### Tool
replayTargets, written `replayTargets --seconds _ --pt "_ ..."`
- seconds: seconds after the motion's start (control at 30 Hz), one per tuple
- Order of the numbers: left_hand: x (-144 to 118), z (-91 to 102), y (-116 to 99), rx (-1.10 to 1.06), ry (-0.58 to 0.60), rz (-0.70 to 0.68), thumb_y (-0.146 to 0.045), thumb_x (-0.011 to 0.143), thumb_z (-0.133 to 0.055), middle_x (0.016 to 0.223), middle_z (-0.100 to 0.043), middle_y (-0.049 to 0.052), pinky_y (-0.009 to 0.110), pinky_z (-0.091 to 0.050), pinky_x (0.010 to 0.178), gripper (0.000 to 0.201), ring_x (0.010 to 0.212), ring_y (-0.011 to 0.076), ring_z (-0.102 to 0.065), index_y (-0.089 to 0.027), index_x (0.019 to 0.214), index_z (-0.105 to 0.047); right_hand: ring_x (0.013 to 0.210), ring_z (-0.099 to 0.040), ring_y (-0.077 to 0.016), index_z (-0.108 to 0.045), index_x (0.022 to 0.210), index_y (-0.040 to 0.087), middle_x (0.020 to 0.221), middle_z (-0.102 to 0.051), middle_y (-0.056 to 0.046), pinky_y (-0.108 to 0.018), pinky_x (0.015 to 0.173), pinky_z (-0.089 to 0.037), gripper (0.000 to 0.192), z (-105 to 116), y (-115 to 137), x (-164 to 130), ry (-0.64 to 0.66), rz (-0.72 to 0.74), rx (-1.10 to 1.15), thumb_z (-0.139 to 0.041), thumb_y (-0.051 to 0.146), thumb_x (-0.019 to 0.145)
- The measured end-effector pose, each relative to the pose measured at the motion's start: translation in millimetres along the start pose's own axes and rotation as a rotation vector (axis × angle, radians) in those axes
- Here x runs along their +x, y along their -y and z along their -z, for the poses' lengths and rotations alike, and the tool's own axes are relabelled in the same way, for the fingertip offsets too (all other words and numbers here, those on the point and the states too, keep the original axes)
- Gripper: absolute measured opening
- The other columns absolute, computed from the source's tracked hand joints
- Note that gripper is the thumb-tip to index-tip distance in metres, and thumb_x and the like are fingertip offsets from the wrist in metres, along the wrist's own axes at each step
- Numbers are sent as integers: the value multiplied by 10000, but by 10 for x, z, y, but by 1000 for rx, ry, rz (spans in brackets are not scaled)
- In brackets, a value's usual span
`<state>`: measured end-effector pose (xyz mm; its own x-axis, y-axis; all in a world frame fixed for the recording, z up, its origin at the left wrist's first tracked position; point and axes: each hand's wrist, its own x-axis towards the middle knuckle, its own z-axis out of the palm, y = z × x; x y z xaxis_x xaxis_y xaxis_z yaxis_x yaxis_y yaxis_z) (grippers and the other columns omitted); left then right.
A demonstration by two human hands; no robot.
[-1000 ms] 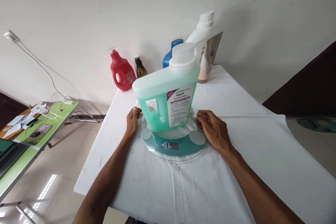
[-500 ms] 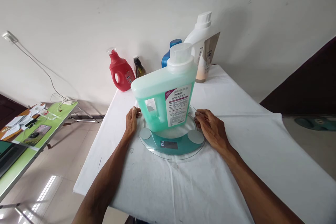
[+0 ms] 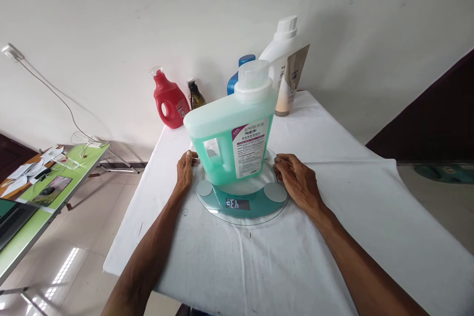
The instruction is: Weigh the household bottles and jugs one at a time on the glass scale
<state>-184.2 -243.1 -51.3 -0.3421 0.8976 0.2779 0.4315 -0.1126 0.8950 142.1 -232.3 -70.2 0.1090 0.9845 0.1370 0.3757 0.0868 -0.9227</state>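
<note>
A big jug of green liquid [image 3: 215,123] with a clear-white cap and a printed label stands upright on a round glass scale [image 3: 222,207]. Lit digits, upside down from here, show on the scale's display [image 3: 237,204]. At the scale's left rim is my left hand [image 3: 185,168], fingers curled and closed at the edge. My right hand [image 3: 296,177] is closed at the right rim, thumb and fingers pinched at the glass. Neither hand touches the jug. The jug covers the scale's middle, and some fingertips are hidden.
Behind, along the wall, stand a red jug [image 3: 170,101], a dark pump bottle [image 3: 196,96], a blue bottle [image 3: 232,83] and a tall white bottle [image 3: 285,64]. White cloth [image 3: 351,207] covers the table. A green table [image 3: 81,155] with papers and a laptop is at left.
The digits on the scale's display have changed and now fill more of it. The hands, jug and scale stay in place; the view shifts very slightly.
</note>
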Motion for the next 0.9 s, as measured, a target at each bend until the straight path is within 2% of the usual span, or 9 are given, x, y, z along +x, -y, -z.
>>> replayTargets --seconds 0.3,0.53,0.67,0.77,0.83,0.9 --pt "-10 4 7 6 -6 14 -801 1004 -363 747 -670 74 372 -555 805 680 757 215 -632 -227 682 -533 735 -720 -260 -669 1049 252 829 -762 -60 -381 736 -555 370 8 39 -7 6 -23 -4 -548 571 904" --pt "-1 -1 39 -7 8 -11 -835 998 -352 761 -681 78 383 -561 812 714 765 221 -639 -219 726 -589 758 -729 -254 -673 1063 251 864 -769 -66 -372 746 -553 369 8 54 -20 7 -31 -2 -558 570 917" --pt "-23 0 17 -44 -11 -10 -877 984 -336 851 -718 101 391 -570 792 758 796 231 -667 -207 799 -639 788 -742 -259 -669 1046 253 858 -774 -72 -370 747 -566 374 5 40 -14 18 -26 42 -548 585 924" --pt "-67 29 -108 -99 -106 -59 -877 991 -327 1018 -749 130 396 -571 817 769 912 250 -702 -199 952 -687 754 -735 -252 -667 1019 251 815 -765 -64 -366 730 -568 380 1 23 -7 19 -22 65 -542 596 922" --pt "-107 51 -261 -142 -175 -140 -844 1015 -337 1136 -751 137 405 -566 882 738 1016 257 -709 -204 1096 -696 731 -727 -246 -668 1005 250 789 -758 -58 -359 712 -564 375 -3 19 -6 26 -20 71 -541 592 921" --pt "-152 55 -457 -200 -182 -232 -823 1025 -366 1218 -740 134 414 -562 935 705 1094 265 -707 -221 1205 -684 734 -727 -245 -667 1000 250 785 -759 -57 -357 709 -563 369 -6 23 -8 30 -11 79 -539 588 928"
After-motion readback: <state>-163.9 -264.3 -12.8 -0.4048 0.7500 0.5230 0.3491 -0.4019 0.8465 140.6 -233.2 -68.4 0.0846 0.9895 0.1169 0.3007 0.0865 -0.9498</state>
